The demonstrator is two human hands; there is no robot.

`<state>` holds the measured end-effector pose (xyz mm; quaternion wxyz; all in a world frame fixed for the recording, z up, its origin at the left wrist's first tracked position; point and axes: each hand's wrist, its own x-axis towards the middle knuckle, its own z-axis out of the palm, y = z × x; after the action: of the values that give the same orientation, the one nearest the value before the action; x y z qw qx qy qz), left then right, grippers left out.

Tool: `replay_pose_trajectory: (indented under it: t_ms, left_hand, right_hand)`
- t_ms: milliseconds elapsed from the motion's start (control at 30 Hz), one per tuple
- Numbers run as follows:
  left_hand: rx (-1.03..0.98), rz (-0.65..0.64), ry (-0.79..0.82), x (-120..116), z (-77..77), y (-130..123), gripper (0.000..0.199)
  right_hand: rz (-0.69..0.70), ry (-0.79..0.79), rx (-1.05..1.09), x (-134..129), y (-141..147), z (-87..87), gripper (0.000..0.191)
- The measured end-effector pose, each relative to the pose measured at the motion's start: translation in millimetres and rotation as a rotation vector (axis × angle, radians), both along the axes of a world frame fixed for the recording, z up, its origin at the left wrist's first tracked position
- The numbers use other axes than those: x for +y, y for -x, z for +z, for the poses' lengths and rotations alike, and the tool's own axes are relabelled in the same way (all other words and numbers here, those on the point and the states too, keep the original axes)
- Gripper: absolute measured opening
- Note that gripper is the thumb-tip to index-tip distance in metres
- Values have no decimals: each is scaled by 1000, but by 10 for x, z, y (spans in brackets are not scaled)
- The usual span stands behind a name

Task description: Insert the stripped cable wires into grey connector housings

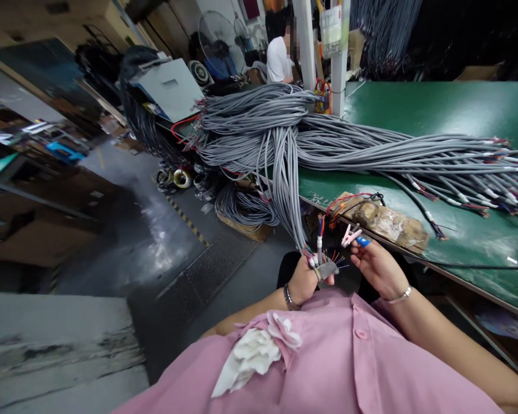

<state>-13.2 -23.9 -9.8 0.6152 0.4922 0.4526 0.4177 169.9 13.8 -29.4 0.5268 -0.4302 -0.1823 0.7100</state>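
Note:
Low in front of my body, my left hand point(306, 280) is closed around the ends of several grey cables point(287, 190). Thin coloured wires point(320, 224) fan out above and beside its fingers. Something grey lies along the thumb; whether it is a wrap or a cable end, I cannot tell. To the right, my right hand point(380, 269) pinches a small pink clip point(350, 236) that looks like a clothespin, with a blue part point(363, 241) at the fingertips. The clip is apart from the wires. From the left hand, the cables rise to a large bundle point(250, 123) draped over the bench.
The green bench point(435, 106) carries the long cable bundle, its stripped ends at the right. A taped brown block point(384, 221) sits along its near edge. Coiled cables point(246, 207) lie low beneath the bundle. Behind the bench is a person in white point(278, 60), near a fan point(221, 43).

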Motion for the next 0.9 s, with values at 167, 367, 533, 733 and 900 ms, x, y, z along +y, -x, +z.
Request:
replay_pose_trajectory:
  t_ms: [167,367,533,733,900]
  left_hand:
    - [-186,25,121,128,70,-73,30]
    - [-293,-14,139,259,115,-188,27]
    - [-231,-6,128,247,118,-205,34]
    - [-192,-58,135,240,112,-194,35]
    - [-188,-47,115,237,98,-183,35]
  right_hand:
    - [242,-114,43,116,-26,43,42]
    - [224,-147,50,151,95,125,43]
    - [150,-136,68,149,168,144,45]
    - [78,-148,48,161,222,175,49]
    - [135,-153,26,125,205,161,54]
